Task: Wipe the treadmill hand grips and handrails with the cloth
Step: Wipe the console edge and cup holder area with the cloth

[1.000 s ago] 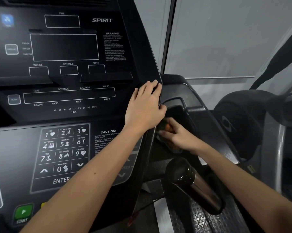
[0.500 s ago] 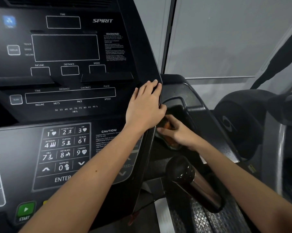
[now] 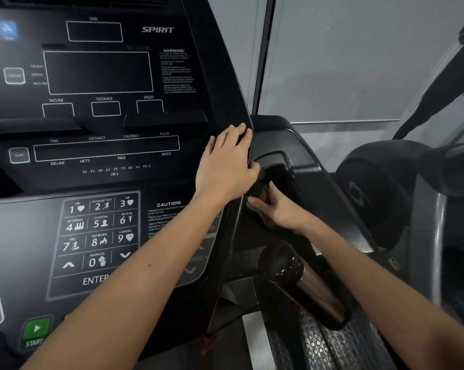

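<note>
My right hand (image 3: 280,210) holds a dark cloth (image 3: 261,189) with an orange patch. It presses the cloth into the black recessed side tray (image 3: 292,180) just right of the treadmill console (image 3: 118,156). My left hand (image 3: 225,166) rests flat on the console's right edge, fingers straight and thumb lying over the edge right above the cloth. A chrome hand grip (image 3: 302,284) with a black rounded cap sticks out below my right hand; neither hand touches it.
The black side handrail housing (image 3: 332,198) runs down to the right of the tray. The perforated treadmill deck (image 3: 313,345) lies below. Another dark exercise machine (image 3: 385,188) stands close on the right, with a grey wall behind.
My right hand has slid the cloth a little up and left in the tray, toward my left thumb. My left hand has stayed on the console edge.
</note>
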`<state>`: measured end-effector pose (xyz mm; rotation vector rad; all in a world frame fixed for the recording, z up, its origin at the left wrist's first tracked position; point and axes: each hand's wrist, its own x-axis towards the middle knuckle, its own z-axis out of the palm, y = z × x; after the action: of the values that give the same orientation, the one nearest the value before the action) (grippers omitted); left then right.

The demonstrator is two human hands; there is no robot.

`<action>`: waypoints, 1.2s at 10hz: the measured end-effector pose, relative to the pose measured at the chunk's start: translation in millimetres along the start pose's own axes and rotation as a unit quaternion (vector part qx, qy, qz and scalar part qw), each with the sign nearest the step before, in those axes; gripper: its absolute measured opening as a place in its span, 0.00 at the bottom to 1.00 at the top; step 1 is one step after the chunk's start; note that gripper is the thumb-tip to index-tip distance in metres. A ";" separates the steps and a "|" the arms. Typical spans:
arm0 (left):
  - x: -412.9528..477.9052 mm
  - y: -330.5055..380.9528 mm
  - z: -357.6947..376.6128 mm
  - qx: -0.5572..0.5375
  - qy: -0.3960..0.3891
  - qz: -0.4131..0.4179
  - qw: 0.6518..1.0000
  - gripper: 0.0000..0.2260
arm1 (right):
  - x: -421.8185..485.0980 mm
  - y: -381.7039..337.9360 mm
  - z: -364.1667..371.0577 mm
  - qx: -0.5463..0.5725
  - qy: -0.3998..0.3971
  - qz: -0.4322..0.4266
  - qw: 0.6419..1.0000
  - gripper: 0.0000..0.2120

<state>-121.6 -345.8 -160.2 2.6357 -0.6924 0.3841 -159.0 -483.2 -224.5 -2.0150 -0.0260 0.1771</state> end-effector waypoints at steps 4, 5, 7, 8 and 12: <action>-1.5 -1.9 -1.6 0.002 -0.017 -0.001 1.000 0.27 | -20.5 -2.6 -69.4 -0.681 -0.196 -0.015 0.705 0.26; -1.5 -2.4 -2.3 -0.002 -0.018 -0.001 1.000 0.27 | -11.3 1.7 -58.8 -0.711 -0.176 0.003 0.681 0.28; -0.9 -3.6 -1.9 -0.003 -0.017 -0.001 1.000 0.28 | -29.7 -20.6 -44.0 -0.554 -0.198 0.036 0.808 0.17; -1.1 -3.0 -0.8 -0.001 -0.019 -0.002 1.000 0.28 | -34.9 -35.5 -49.4 -0.363 -0.218 0.128 0.897 0.16; -0.4 -1.6 1.6 -0.003 -0.007 -0.003 1.000 0.27 | 11.5 -31.5 -14.0 -0.541 -0.320 0.184 0.756 0.08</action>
<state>-120.9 -345.0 -162.3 2.6369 -0.6874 0.3626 -143.8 -480.9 -191.6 -2.9764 -0.2075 1.3783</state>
